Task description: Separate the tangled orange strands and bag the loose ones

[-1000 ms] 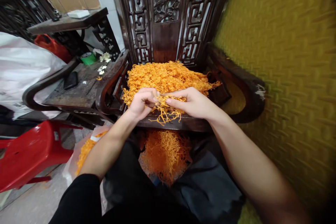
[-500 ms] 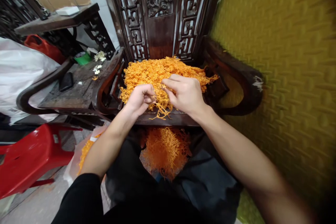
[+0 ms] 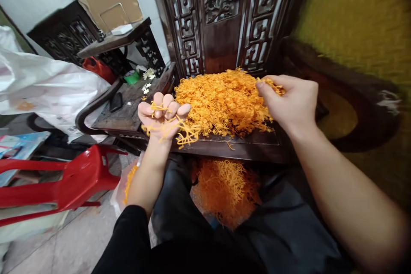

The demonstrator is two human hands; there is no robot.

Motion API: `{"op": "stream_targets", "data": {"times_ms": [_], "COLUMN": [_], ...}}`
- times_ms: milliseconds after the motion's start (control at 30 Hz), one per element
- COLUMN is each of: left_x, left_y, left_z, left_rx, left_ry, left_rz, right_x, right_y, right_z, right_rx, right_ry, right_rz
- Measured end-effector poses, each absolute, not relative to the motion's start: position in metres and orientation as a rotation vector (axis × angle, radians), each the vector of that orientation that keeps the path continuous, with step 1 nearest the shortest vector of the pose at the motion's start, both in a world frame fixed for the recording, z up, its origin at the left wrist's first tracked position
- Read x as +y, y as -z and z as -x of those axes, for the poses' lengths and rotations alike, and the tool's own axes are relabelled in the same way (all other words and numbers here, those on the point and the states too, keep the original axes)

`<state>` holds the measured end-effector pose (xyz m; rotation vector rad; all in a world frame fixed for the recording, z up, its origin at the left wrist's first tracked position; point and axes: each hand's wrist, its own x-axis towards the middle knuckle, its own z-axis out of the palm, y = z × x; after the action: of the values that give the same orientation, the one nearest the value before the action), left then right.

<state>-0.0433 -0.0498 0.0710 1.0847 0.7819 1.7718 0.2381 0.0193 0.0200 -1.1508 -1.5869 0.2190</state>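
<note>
A heap of thin, curly orange strands (image 3: 221,102) lies on the seat of a dark carved wooden chair (image 3: 221,47). To the left of the heap, my left hand (image 3: 163,117) is turned palm up, its fingers curled over a few loose orange strands (image 3: 188,132) that hang out past the wrist. My right hand (image 3: 293,98) is closed at the heap's right side, pinching a small tuft of orange strands (image 3: 272,85) between thumb and fingers. More long orange strands (image 3: 224,184) sit below the seat edge, between my legs.
At left, a red plastic stool (image 3: 80,175) stands beside an open bag (image 3: 118,188) holding orange material. A white bag (image 3: 58,90), green tape roll (image 3: 132,77) and dark wallet-like item (image 3: 116,102) are near the side table. A yellow woven mat (image 3: 359,21) stands on the right.
My hands have parted: the left moved left and turned palm up with strands, the right moved right with a tuft. The view has swung left.
</note>
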Motion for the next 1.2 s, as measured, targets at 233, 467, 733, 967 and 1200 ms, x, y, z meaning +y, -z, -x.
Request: {"op": "stream_targets", "data": {"times_ms": [233,467,733,967,1200], "left_x": [-0.062,-0.115,-0.092,-0.065,-0.097], "left_y": [-0.072,-0.001,-0.036,-0.006,0.007], "left_z": [0.015,-0.05,-0.034,-0.004,0.123], "left_rx": [0.78,0.609,1.558,1.584,2.037], "left_ry": [-0.906,0.457,-0.761,-1.161,-1.082], "left_rz": [-1.885,-2.653,-2.811,-2.904,-2.522], "right_x": [0.02,0.015,0.001,-0.052,-0.075], "right_y": [-0.025,-0.034,-0.006,-0.013,-0.025], "right_z": [-0.221,-0.211,-0.193,-0.128,-0.078], "right_rx": [-1.191,-1.062,-1.127,-0.841,-1.331], "right_ry": [-1.104,-1.606,-1.654,-1.941,-2.569], "right_rz": [0.96,0.739,0.784,0.534,0.24]}}
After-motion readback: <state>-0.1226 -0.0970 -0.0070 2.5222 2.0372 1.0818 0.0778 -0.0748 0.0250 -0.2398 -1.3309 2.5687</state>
